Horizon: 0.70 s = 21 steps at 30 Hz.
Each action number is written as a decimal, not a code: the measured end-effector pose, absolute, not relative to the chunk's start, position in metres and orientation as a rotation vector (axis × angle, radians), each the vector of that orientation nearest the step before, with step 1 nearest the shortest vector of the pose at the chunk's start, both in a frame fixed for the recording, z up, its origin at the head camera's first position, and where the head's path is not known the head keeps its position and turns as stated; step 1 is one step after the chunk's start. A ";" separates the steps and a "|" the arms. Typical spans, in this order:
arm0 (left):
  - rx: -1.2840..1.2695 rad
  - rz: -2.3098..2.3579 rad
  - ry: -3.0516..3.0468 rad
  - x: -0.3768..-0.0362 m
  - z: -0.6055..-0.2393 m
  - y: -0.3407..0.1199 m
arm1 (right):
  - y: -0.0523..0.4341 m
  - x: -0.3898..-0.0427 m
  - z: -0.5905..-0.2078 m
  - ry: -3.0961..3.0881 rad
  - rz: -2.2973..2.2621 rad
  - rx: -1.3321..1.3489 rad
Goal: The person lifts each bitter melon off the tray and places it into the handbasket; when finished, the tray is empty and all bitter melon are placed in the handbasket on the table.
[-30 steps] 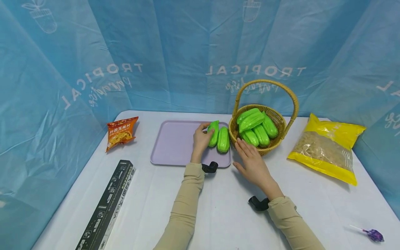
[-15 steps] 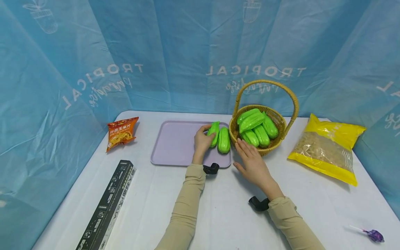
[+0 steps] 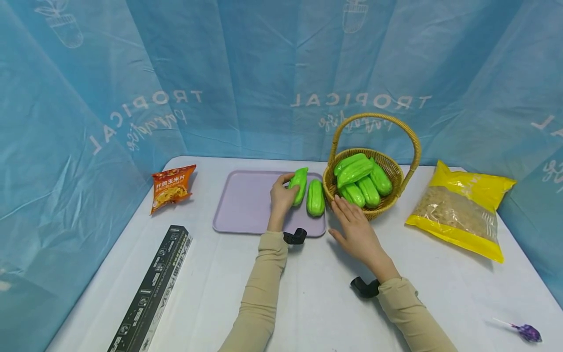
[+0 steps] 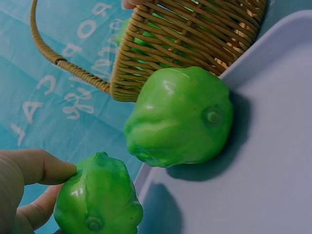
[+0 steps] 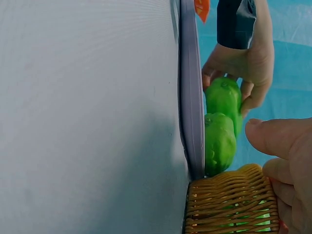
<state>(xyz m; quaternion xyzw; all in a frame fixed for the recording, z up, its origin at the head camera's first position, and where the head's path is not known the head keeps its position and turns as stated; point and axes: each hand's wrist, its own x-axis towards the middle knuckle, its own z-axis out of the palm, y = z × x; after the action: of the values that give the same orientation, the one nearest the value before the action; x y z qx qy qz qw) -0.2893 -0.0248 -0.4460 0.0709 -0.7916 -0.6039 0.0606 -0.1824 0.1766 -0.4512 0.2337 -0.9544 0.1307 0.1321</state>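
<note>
My left hand [image 3: 282,198] pinches a glossy green, ridged, gourd-like vegetable [image 3: 299,187] between thumb and fingers, over the right part of a lilac tray [image 3: 246,200]. In the left wrist view this vegetable [image 4: 100,200] hangs apart from the tray, its shadow beside it. A second green vegetable [image 3: 315,198] lies on the tray at its right edge, close to a wicker basket [image 3: 327,188]. Several more of the same kind fill the basket. My right hand [image 3: 355,233] has its fingers straight, with the fingertips at the basket's front rim; the right wrist view [image 5: 297,156] shows the thumb spread.
An orange snack bag [image 3: 172,188] stands at the back left, and a long black box [image 3: 149,288] lies at the front left. On the right are a yellow bag of flakes [image 3: 459,210] and a purple lollipop [image 3: 528,332]. The basket's tall handle [image 3: 374,115] arches up.
The pinched vegetable has moved slightly left and up with my left hand, widening the gap to the other one on the tray. My right hand stays in place.
</note>
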 end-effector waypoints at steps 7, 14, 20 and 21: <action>0.179 -1.844 -2.366 -0.287 -0.440 -0.027 | 0.177 -0.183 -0.452 -2.771 0.388 0.681; 0.121 -1.861 -2.341 -0.284 -0.433 -0.026 | 0.177 -0.184 -0.452 -2.767 0.385 0.677; 0.089 -1.849 -2.343 -0.282 -0.429 -0.023 | 0.177 -0.184 -0.453 -2.770 0.389 0.677; 0.084 -1.844 -2.344 -0.281 -0.428 -0.023 | 0.177 -0.184 -0.453 -2.771 0.391 0.677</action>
<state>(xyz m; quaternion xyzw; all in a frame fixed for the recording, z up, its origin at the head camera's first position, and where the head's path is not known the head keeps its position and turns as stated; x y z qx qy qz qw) -0.2813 -0.0226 -0.4282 0.0282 -0.7832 -0.6161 0.0790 -0.1839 0.1770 -0.4525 0.2332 -0.9541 0.1345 0.1310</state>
